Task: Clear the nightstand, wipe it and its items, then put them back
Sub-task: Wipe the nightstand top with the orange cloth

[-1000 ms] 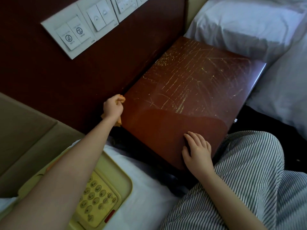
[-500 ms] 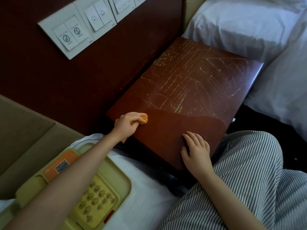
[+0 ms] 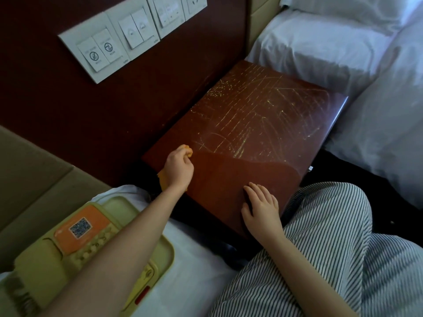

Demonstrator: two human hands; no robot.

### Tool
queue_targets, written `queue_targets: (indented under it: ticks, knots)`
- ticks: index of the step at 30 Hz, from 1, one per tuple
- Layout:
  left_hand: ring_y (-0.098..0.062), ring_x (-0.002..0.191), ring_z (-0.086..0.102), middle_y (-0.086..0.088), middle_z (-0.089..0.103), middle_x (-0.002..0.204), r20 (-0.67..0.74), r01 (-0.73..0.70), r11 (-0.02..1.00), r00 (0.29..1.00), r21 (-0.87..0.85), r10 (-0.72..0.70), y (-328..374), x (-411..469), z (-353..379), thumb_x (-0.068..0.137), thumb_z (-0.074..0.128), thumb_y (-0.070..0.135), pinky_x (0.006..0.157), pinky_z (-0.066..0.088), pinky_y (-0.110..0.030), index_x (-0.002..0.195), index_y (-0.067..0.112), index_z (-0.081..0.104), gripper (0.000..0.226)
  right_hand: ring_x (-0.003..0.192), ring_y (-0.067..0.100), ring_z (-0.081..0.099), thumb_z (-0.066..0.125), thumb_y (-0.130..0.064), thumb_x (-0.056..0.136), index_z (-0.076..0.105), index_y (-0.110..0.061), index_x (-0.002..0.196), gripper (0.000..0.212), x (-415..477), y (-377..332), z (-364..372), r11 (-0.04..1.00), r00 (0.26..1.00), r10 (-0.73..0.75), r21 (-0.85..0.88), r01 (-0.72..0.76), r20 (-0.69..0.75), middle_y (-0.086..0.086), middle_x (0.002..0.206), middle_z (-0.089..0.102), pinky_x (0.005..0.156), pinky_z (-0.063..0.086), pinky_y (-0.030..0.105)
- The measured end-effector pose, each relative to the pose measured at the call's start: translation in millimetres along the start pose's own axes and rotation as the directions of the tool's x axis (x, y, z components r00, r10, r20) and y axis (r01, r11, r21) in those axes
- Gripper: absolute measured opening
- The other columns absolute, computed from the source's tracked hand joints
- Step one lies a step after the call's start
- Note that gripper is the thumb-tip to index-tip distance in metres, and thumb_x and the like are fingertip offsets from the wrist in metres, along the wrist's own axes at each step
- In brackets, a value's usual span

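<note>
The nightstand (image 3: 263,124) is a dark red wooden top, bare and covered in pale scratch marks, standing between two beds. My left hand (image 3: 178,169) is closed around an orange cloth (image 3: 185,149) and presses it on the nightstand's near left part. Flat on the near front edge lies my right hand (image 3: 261,207), fingers spread, holding nothing. A yellow telephone (image 3: 82,243) with an orange label lies on the white bed at the lower left, partly hidden under my left forearm.
A white switch panel (image 3: 128,35) is mounted on the dark red headboard wall behind the nightstand. A white bed (image 3: 343,49) with a pillow lies to the right. My striped trousers (image 3: 332,259) fill the lower right. A beige padded headboard (image 3: 29,170) stands at the left.
My left hand carried the cloth from the nightstand's left edge by the wall onto the near left of the top, then shifted slightly. The right hand stayed on the front edge.
</note>
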State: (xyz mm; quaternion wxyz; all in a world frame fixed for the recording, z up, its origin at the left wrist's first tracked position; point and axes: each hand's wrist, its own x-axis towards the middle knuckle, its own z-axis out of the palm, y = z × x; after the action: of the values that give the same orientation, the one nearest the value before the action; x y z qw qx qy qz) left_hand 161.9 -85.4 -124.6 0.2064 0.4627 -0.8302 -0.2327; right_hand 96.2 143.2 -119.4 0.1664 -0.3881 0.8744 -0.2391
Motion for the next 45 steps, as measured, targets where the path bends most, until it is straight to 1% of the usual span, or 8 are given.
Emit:
queue_targets:
  ticks: [11,14,17,23,27,35,40,45]
  knots:
    - [-0.008,0.116,0.051,0.007,0.060,0.124,0.284,-0.285,0.955,0.912,-0.083,0.296,30.1,-98.9,11.4,0.089,0.051,0.004,0.093,0.033,-0.011,0.103,0.018,0.069,0.027,0.142,0.022,0.022,0.046,-0.022,0.096,0.040,-0.013,0.142,0.048,-10.6,-2.4,-0.1,0.997,0.996,-0.069,0.021,0.070,-0.051,0.004,0.149,0.036,0.115,0.012,0.034]
    - [-0.004,0.103,0.058,0.004,0.065,0.114,0.315,-0.017,0.925,0.938,-0.380,0.147,60.2,-105.1,2.7,0.089,0.050,-0.001,0.094,0.041,-0.012,0.103,0.012,0.069,0.027,0.137,0.017,0.030,0.043,-0.030,0.096,0.045,-0.016,0.139,0.045,-15.6,-4.7,-4.5,0.993,0.994,-0.080,0.086,0.086,-0.074,-0.002,0.143,0.044,0.112,0.017,0.030]
    - [-0.009,0.105,0.057,0.007,0.062,0.109,0.350,0.352,0.686,0.925,-0.636,-0.150,87.2,-96.0,-8.4,0.094,0.048,0.009,0.093,0.047,-0.025,0.107,0.023,0.062,0.024,0.119,0.007,0.048,0.049,-0.036,0.096,0.052,-0.017,0.132,0.041,-24.1,-10.0,-11.5,0.947,0.997,-0.067,0.313,0.079,-0.049,-0.008,0.127,0.055,0.104,0.037,0.028]
    - [-0.019,0.106,0.052,0.002,0.052,0.117,0.491,0.562,0.402,0.827,-0.723,-0.274,115.4,-71.5,-9.5,0.091,0.058,0.020,0.090,0.047,-0.035,0.129,0.023,0.047,0.040,0.058,-0.002,0.055,0.050,-0.011,0.095,0.063,-0.015,0.088,0.014,-23.9,-14.5,-41.8,0.725,0.999,-0.029,0.689,-0.004,0.037,-0.009,0.071,0.060,0.055,0.043,0.014]
    - [-0.024,0.106,0.056,-0.008,0.057,0.120,0.516,0.566,0.498,0.819,-0.657,-0.250,119.3,-67.9,-15.9,0.090,0.060,0.027,0.092,0.049,-0.039,0.128,0.021,0.048,0.040,0.068,0.004,0.050,0.045,-0.016,0.097,0.060,-0.024,0.081,0.023,-9.3,-17.3,-72.4,0.601,0.965,0.240,0.797,-0.062,-0.106,-0.008,0.075,0.057,0.060,0.042,0.015]
    - [-0.022,0.113,0.051,-0.005,0.052,0.126,0.491,0.390,0.807,0.859,-0.443,-0.146,106.4,-67.6,-39.8,0.089,0.059,0.017,0.097,0.045,-0.038,0.125,0.020,0.050,0.037,0.057,0.012,0.043,0.037,-0.014,0.099,0.054,-0.017,0.084,0.023,16.4,-23.8,-110.9,0.192,0.917,0.394,0.971,-0.144,0.058,0.002,0.068,0.048,0.053,0.035,0.027]
    - [-0.019,0.138,0.020,0.001,0.017,0.153,0.401,-0.001,0.928,0.902,-0.372,0.161,117.1,-73.4,-61.9,0.088,0.062,0.023,0.108,0.026,-0.042,0.143,0.035,0.026,0.067,0.062,0.011,0.045,0.039,-0.017,0.098,0.058,-0.020,0.086,0.023,13.0,-34.0,-126.2,0.319,0.961,0.248,0.926,-0.201,0.123,-0.001,0.070,0.049,0.057,0.037,0.025]
    - [-0.001,0.110,0.052,0.015,0.053,0.121,0.629,-0.075,0.845,0.633,-0.529,0.450,140.5,-80.6,-74.2,0.086,0.064,0.024,0.082,0.048,-0.016,0.128,0.039,0.041,0.050,0.087,0.016,0.054,0.044,-0.020,0.097,0.062,-0.026,0.085,0.023,9.8,-46.2,-155.1,0.534,0.992,0.116,0.839,-0.105,0.050,-0.002,0.092,0.061,0.074,0.045,0.031]
